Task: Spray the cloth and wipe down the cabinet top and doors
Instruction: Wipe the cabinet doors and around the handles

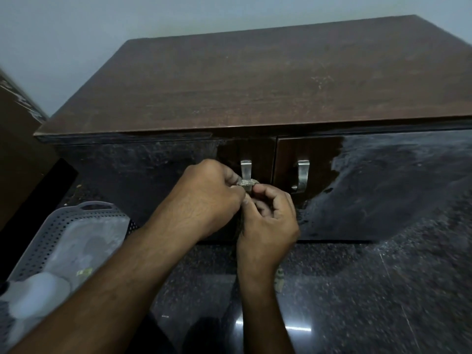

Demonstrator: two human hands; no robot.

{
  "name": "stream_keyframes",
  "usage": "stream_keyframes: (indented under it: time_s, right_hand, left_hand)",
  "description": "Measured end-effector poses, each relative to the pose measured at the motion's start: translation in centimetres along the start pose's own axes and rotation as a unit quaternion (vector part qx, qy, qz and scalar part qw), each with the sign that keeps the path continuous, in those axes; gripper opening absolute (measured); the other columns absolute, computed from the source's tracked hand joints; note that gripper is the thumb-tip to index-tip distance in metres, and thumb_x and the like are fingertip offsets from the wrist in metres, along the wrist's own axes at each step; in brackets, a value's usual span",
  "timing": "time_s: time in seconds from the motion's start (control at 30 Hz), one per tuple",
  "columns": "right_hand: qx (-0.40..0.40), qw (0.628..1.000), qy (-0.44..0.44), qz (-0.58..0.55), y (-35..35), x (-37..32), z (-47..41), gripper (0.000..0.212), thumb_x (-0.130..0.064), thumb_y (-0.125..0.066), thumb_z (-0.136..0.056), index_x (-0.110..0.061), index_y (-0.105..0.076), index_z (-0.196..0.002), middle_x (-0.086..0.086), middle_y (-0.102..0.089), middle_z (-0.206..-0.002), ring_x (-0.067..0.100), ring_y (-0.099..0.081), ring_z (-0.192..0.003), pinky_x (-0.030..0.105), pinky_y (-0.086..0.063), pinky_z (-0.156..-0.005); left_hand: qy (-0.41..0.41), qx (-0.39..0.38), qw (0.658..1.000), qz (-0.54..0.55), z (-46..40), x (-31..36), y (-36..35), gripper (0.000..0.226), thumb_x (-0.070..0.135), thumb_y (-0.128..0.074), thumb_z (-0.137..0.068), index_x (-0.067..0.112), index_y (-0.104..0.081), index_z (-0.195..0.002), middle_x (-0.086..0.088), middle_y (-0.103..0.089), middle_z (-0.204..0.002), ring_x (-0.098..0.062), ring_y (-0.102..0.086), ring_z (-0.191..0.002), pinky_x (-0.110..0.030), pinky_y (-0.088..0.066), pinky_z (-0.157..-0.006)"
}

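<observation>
A dark brown wooden cabinet has a matte top point(255, 80) and two glossy doors with metal handles. Both my hands meet at the lower end of the left door's handle point(246, 168). My left hand point(207, 198) has its fingers curled and pinches a small greyish cloth point(245, 184) against that handle. My right hand point(270, 218) is curled too, its fingertips on the same cloth from the right. A patterned bit that may be more of the cloth point(279, 277) shows below my right wrist. The right door's handle point(302, 175) is untouched. I see no spray bottle clearly.
A grey perforated plastic basket point(51, 231) with pale, blurred contents stands on the floor at the lower left. A brown cardboard box point(18, 149) sits left of the cabinet. The floor point(383, 277) is dark, shiny speckled stone. A pale wall rises behind the cabinet.
</observation>
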State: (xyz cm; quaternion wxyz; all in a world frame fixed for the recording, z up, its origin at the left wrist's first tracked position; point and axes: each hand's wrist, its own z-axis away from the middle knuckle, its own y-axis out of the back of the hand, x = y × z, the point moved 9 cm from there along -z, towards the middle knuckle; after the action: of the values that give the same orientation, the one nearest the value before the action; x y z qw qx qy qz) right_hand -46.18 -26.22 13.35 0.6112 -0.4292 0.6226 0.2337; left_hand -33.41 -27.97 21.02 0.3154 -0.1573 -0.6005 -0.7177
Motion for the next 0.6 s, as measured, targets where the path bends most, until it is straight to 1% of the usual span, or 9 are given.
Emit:
stream_keyframes:
  time_s: [0.1,0.17,0.27,0.37,0.43,0.53,0.6]
  right_hand:
    - [0.005,0.999,0.043,-0.002,0.1,-1.5,-0.2,0.02,0.001,-0.083,-0.072,-0.008,-0.077,-0.089,0.0,-0.071,-0.092,0.014,-0.071,-0.087,0.021,-0.056,-0.072]
    - [0.008,0.999,0.053,-0.001,0.2,-1.6,-0.4,0.018,-0.001,-0.083,-0.073,-0.003,-0.077,-0.09,0.004,-0.072,-0.092,0.013,-0.071,-0.087,0.017,-0.056,-0.072]
    - [0.0,0.997,0.068,0.031,0.3,-1.2,-0.1,0.018,0.0,-0.081,-0.075,-0.003,-0.077,-0.092,0.003,-0.071,-0.093,0.013,-0.07,-0.089,0.019,-0.056,-0.074]
    - [0.001,0.997,0.061,0.045,0.4,-0.9,0.0,0.018,0.004,-0.08,-0.074,-0.005,-0.077,-0.09,0.001,-0.071,-0.092,0.012,-0.07,-0.089,0.023,-0.058,-0.074]
    - [0.004,0.997,0.062,0.039,0.2,-1.5,-0.2,0.018,0.007,-0.08,-0.073,-0.003,-0.077,-0.087,0.001,-0.071,-0.091,0.009,-0.069,-0.088,0.02,-0.057,-0.074]
    - [0.01,0.995,0.088,0.037,0.0,-2.5,-0.2,0.018,0.006,-0.08,-0.074,-0.001,-0.076,-0.09,0.003,-0.071,-0.093,0.008,-0.069,-0.09,0.015,-0.055,-0.074]
    - [0.006,0.995,0.089,0.053,0.1,-1.5,0.0,0.016,0.005,-0.079,-0.075,-0.002,-0.076,-0.089,0.003,-0.07,-0.094,0.011,-0.069,-0.09,0.021,-0.057,-0.075]
  left_hand:
    - [-0.005,-0.002,1.0,0.002,0.1,0.1,0.2,0.012,0.027,-0.064,-0.09,0.031,-0.074,-0.092,0.011,-0.071,-0.077,-0.001,-0.065,-0.073,-0.016,-0.043,-0.053]
    - [-0.006,-0.002,1.0,0.001,0.1,0.1,0.3,0.011,0.027,-0.063,-0.091,0.031,-0.073,-0.091,0.01,-0.071,-0.079,-0.001,-0.066,-0.074,-0.016,-0.045,-0.055]
    - [-0.003,0.002,1.0,-0.004,0.0,0.1,0.0,0.012,0.025,-0.062,-0.092,0.031,-0.073,-0.091,0.01,-0.07,-0.078,-0.001,-0.065,-0.071,-0.015,-0.042,-0.052]
    - [-0.007,0.01,1.0,-0.016,-0.2,0.4,-0.1,0.014,0.024,-0.061,-0.092,0.029,-0.074,-0.089,0.01,-0.068,-0.075,0.0,-0.062,-0.066,-0.013,-0.038,-0.048]
    - [-0.007,0.017,0.999,-0.026,-0.2,0.6,0.0,0.015,0.024,-0.061,-0.092,0.028,-0.075,-0.087,0.009,-0.067,-0.073,-0.001,-0.061,-0.064,-0.012,-0.036,-0.046]
    - [-0.011,0.032,0.999,-0.03,-0.3,0.7,0.4,0.014,0.025,-0.062,-0.09,0.028,-0.076,-0.09,0.009,-0.068,-0.072,-0.001,-0.062,-0.062,-0.009,-0.038,-0.04]
    - [-0.01,0.03,0.999,-0.024,-0.2,0.6,0.3,0.013,0.025,-0.063,-0.09,0.029,-0.075,-0.087,0.009,-0.069,-0.072,-0.002,-0.064,-0.064,-0.008,-0.04,-0.04]
